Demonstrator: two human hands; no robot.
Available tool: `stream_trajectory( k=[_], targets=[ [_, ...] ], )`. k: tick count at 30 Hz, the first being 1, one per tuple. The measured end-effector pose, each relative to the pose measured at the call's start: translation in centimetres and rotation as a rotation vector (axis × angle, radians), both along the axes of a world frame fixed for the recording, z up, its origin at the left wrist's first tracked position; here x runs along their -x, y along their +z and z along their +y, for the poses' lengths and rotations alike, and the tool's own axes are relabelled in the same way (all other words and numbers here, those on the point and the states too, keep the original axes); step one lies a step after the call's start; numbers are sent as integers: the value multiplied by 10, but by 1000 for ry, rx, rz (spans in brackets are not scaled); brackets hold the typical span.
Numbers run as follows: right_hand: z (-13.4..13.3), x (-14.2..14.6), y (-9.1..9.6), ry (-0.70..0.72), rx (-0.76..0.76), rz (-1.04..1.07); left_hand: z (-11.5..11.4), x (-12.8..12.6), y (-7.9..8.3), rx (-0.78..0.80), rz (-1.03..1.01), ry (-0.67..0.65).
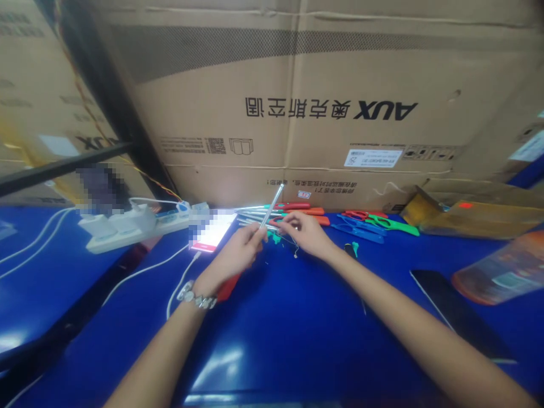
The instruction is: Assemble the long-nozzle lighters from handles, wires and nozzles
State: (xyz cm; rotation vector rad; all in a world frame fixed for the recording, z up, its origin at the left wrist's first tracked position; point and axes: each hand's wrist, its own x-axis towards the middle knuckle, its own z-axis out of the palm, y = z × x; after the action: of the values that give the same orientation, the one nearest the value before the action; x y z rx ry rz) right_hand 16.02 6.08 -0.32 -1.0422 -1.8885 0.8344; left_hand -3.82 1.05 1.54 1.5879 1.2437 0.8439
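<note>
My left hand (240, 249) is closed around a long tool with a thin metal shaft (272, 207) that points up and away; its red handle (227, 288) sticks out below the wrist. A watch sits on that wrist. My right hand (304, 231) pinches something small beside the shaft; a thin thread with a tiny bit at its end hangs under the fingers. Both hands hover over the blue table (276, 328), close together.
Behind the hands lie several red-handled tools (297, 208), blue scissors (357, 229) and green scissors (393, 225). A lit phone (212, 232) and a power strip (131, 224) with white cables sit left. A dark phone (459, 311) and an orange container (497, 272) lie right. A large cardboard box (323, 96) stands behind.
</note>
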Motion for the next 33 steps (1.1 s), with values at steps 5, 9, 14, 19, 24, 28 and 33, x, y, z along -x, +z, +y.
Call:
stream_trajectory(
  k=[5,9,14,19,24,28,33],
  targets=[
    [-6,-42,6,-120,312,683,-9,-11,-1,-327,386,-31],
    [-8,-55,10,-155,258,776,-15,-20,-4,-352,629,-74],
    [-10,-55,9,-212,85,553,-17,-28,-4,-329,752,-99],
    [-17,-48,7,-148,-27,421,-16,-29,-5,-321,755,-120],
    [-15,-47,4,-114,15,499,-13,-23,-5,-356,693,-159],
    [-15,-47,5,-72,-5,517,-12,-19,-4,-393,612,-187],
    [-13,-46,6,-46,32,595,-12,-18,-2,-395,546,-201]
  ],
)
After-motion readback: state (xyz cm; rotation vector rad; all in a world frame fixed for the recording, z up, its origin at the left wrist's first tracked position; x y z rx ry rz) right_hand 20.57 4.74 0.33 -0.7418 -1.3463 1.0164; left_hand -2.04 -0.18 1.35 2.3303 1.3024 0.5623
